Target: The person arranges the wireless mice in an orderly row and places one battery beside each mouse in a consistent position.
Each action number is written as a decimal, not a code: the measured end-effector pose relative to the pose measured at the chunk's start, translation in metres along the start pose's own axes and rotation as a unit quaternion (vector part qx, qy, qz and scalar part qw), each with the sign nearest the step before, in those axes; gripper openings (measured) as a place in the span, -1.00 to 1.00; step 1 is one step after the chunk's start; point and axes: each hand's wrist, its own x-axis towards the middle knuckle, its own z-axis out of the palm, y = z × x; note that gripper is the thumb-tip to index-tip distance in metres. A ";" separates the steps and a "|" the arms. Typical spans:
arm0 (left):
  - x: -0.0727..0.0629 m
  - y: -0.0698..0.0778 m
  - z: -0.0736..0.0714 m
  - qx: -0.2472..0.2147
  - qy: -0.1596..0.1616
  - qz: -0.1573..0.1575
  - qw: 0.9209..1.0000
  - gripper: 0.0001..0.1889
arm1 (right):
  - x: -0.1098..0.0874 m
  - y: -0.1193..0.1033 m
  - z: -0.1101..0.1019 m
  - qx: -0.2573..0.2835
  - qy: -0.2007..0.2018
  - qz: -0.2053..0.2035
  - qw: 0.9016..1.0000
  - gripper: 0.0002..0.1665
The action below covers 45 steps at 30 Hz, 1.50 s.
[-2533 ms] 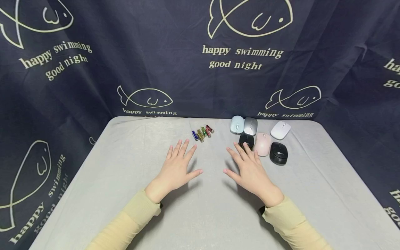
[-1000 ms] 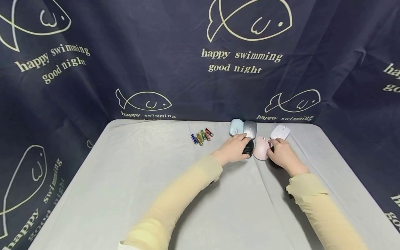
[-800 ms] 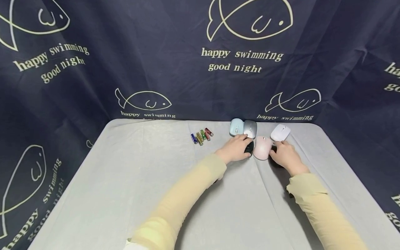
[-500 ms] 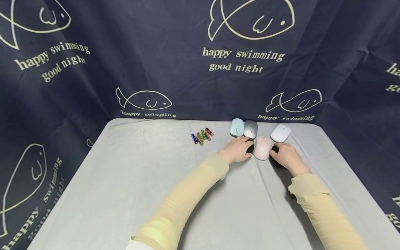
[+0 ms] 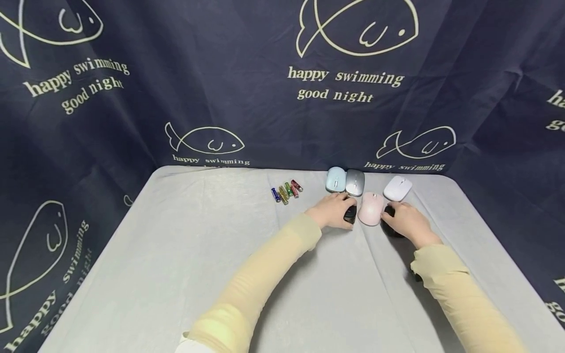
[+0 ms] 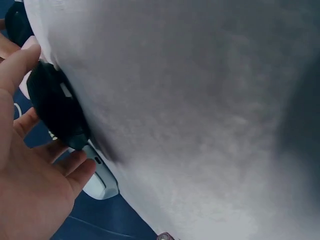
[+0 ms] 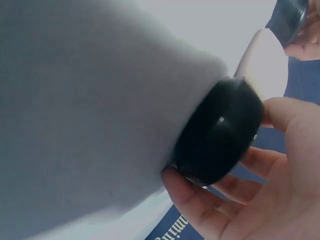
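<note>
My left hand (image 5: pixel 332 211) grips a black computer mouse (image 5: pixel 350 214) from its left side, thumb at the near end and fingers at the far end. The left wrist view shows this black mouse (image 6: pixel 57 107) between thumb and fingers, tilted close to the cloth. Farther right, my right hand (image 5: pixel 409 221) grips a second black mouse (image 5: pixel 390 228), largely covered in the head view. Thumb and fingers span that mouse (image 7: pixel 217 132) in the right wrist view. Between the two hands lies a pink mouse (image 5: pixel 371 209).
Behind the left hand, a light blue mouse (image 5: pixel 336 180) and a grey mouse (image 5: pixel 355 182) sit side by side. A white mouse (image 5: pixel 398 188) lies behind the right hand. Several coloured batteries (image 5: pixel 286 191) lie farther left on the grey tablecloth (image 5: pixel 212 235). A dark blue curtain (image 5: pixel 265 88) hangs behind.
Both hands have gone from lying spread on the table to gripping the two black mice. Since half a second ago, the left mouse has shifted slightly nearer, away from the pink one.
</note>
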 end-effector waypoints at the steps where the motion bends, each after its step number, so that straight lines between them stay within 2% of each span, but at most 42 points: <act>1: 0.000 -0.001 0.001 -0.006 -0.002 -0.001 1.000 -0.29 | 0.001 0.000 -0.001 0.001 -0.004 -0.001 1.000 -0.29; 5: 0.001 -0.002 0.002 -0.019 -0.006 -0.005 1.000 -0.27 | 0.003 0.000 -0.005 0.006 -0.030 -0.011 0.999 -0.25; 10: 0.001 -0.003 0.001 -0.010 -0.009 0.001 1.000 -0.27 | 0.004 0.000 -0.009 0.004 -0.051 -0.028 0.998 -0.24; 21: -0.001 -0.010 0.005 0.018 0.015 -0.008 1.000 -0.12 | 0.006 -0.001 -0.011 -0.008 -0.050 -0.054 0.997 -0.22; 30: -0.015 -0.011 -0.005 -0.006 0.027 -0.003 1.000 -0.14 | 0.009 0.013 -0.004 0.003 -0.020 -0.077 0.997 -0.16; 35: -0.023 -0.012 -0.011 -0.002 0.040 -0.002 0.999 -0.11 | 0.009 0.010 -0.004 0.008 -0.024 -0.068 0.997 -0.18; 37: -0.026 -0.014 -0.011 0.001 0.044 -0.003 0.999 -0.12 | 0.005 0.003 -0.008 0.009 -0.034 -0.059 0.998 -0.22; 45: -0.040 -0.024 -0.015 -0.004 0.062 -0.006 0.998 -0.09 | 0.003 0.000 -0.010 0.000 -0.035 -0.056 0.998 -0.27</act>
